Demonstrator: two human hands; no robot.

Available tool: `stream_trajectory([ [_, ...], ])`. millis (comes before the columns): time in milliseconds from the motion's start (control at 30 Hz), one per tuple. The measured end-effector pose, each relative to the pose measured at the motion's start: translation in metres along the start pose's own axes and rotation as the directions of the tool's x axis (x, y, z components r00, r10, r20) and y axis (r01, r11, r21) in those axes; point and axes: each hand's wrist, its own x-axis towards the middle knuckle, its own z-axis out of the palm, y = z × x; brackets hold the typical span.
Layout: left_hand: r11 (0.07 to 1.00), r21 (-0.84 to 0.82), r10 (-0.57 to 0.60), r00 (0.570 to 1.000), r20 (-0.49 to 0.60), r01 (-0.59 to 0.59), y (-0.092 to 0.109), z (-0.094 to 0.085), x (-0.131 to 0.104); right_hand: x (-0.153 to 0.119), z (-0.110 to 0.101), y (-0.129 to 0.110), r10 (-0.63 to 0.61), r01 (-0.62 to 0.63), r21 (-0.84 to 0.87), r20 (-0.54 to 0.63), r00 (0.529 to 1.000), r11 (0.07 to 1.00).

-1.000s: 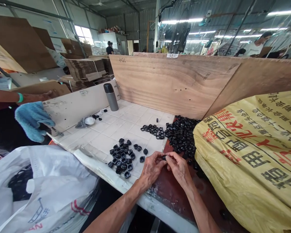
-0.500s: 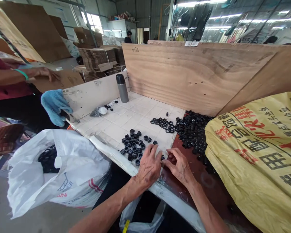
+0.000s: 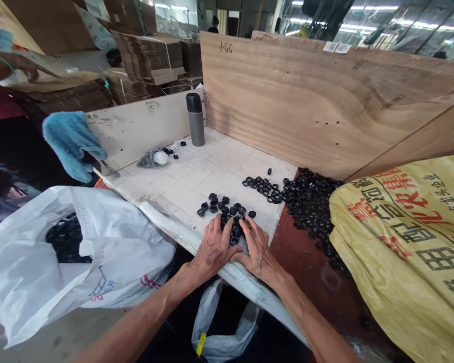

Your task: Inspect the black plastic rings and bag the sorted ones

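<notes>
Black ring-shaped parts lie in a small group near the front edge of the tiled board. My left hand rests at the left of some of them, fingers spread. Facing it from the right, my right hand curves round the same parts with its fingers apart. Several parts sit cupped between the two hands, partly hidden by the fingers. A large heap of black parts covers the red surface on the right, with a looser row beside it.
A grey bottle stands at the back corner by the wooden panel. A yellow sack lies right, an open white sack left. A blue cloth hangs over the side wall. Another person's hand shows upper left.
Both hands have moved left to the small group and surround part of it, and those parts are pushed closer together. The view has shifted downward.
</notes>
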Motion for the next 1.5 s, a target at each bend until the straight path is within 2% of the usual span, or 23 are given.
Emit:
stream_trajectory([
  [200,0.991,-0.110,0.086,0.995,0.047,-0.081,0.010,0.004,0.024,-0.001,-0.003,0.012,-0.011,0.014,0.076,-0.040,0.999,0.997],
  [500,0.933,-0.343,-0.098,0.994,0.041,0.106,0.021,0.005,0.024,0.001,-0.015,0.011,-0.012,0.008,-0.067,-0.065,0.998,0.998],
  [667,0.844,-0.495,-0.214,0.976,0.044,0.207,0.035,0.008,0.015,0.002,-0.014,0.011,-0.042,0.036,-0.071,-0.078,0.996,0.997],
  [867,0.756,-0.612,-0.311,0.950,-0.025,0.232,0.048,0.007,0.010,-0.004,-0.015,0.017,-0.077,0.083,0.054,-0.096,0.992,0.995],
  [933,0.701,-0.675,-0.352,0.935,-0.045,0.231,0.051,0.009,0.009,-0.006,-0.018,0.019,-0.054,0.064,0.126,-0.085,0.995,0.990],
  [1033,0.574,-0.776,-0.417,0.909,-0.004,0.260,0.055,0.010,0.012,-0.008,-0.023,0.019,0.014,0.001,0.217,-0.068,0.998,0.976],
  [1133,0.472,-0.835,-0.457,0.889,0.043,0.283,0.062,0.002,0.010,-0.011,-0.033,0.005,0.113,-0.100,0.305,-0.025,0.993,0.947],
  [1233,0.454,-0.843,-0.459,0.887,0.057,0.289,0.073,-0.023,-0.013,-0.025,-0.047,-0.031,0.175,-0.177,0.377,0.039,0.984,0.909],
  [1333,0.503,-0.817,-0.396,0.916,0.071,0.281,0.081,-0.059,-0.060,-0.053,-0.056,-0.078,0.151,-0.179,0.437,0.098,0.984,0.882],
  [1400,0.521,-0.802,-0.353,0.929,0.110,0.292,0.081,-0.075,-0.093,-0.076,-0.050,-0.105,0.118,-0.185,0.487,0.166,0.979,0.854],
  [1433,0.506,-0.798,-0.351,0.923,0.157,0.328,0.079,-0.078,-0.108,-0.087,-0.042,-0.114,0.127,-0.225,0.498,0.223,0.967,0.837],
  [1467,0.475,-0.786,-0.375,0.899,0.228,0.397,0.077,-0.077,-0.120,-0.098,-0.031,-0.120,0.149,-0.257,0.506,0.245,0.958,0.823],
  [1500,0.421,-0.753,-0.411,0.847,0.339,0.505,0.074,-0.072,-0.129,-0.107,-0.018,-0.122,0.167,-0.288,0.504,0.271,0.948,0.814],
])
